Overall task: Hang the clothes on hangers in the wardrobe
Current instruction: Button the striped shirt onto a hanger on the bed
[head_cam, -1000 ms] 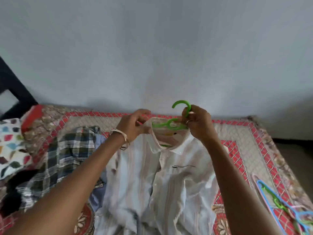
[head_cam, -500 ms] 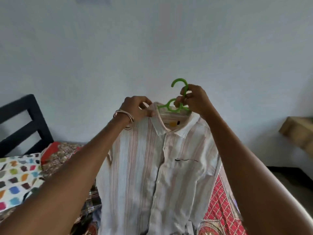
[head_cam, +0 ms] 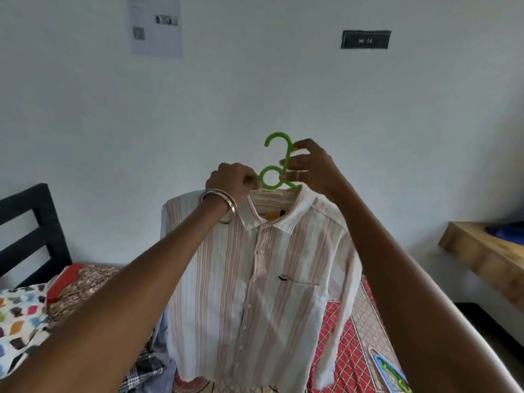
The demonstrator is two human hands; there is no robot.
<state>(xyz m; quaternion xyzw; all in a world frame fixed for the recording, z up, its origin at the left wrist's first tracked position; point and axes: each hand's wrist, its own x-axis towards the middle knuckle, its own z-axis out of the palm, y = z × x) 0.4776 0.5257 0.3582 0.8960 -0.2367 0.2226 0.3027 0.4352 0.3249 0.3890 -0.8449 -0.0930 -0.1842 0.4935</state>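
Headboard (head_cam: pixel 31 234), dark and slatted, sits at the left edge of the frame, with a pillow (head_cam: pixel 19 321) in coloured patches below it on the bed (head_cam: pixel 348 358). I see more clothes (head_cam: pixel 147 367) heaped at lower left, a plaid piece among them, so I judge there is more to hang after this one.

Moving in: the left hand (head_cam: pixel 229 182), bangle at the wrist, has its fingers (head_cam: pixel 249 181) pinched on the hanger's shoulder bar just beside the round loop. My read is that it steadies the collar side so the garment sits square.

Centre of the frame now: the striped shirt (head_cam: pixel 255 279) hangs full length from the green hanger (head_cam: pixel 273 173), collar up, buttoned front facing me, clear of the bed. The hook stands upright above both hands.

The right hand (head_cam: pixel 309 165) has its fingers curled round the stem of the hook, carrying the weight, I'd say. That grip leaves the hook free to catch a rail.

No wardrobe in view, so I judge the carry comes next.

Lower right of the frame, spare hangers (head_cam: pixel 388 373) lie on the bed, pink, blue and green. Far right, a wooden counter (head_cam: pixel 482 256) with something blue on it that I cannot make out.
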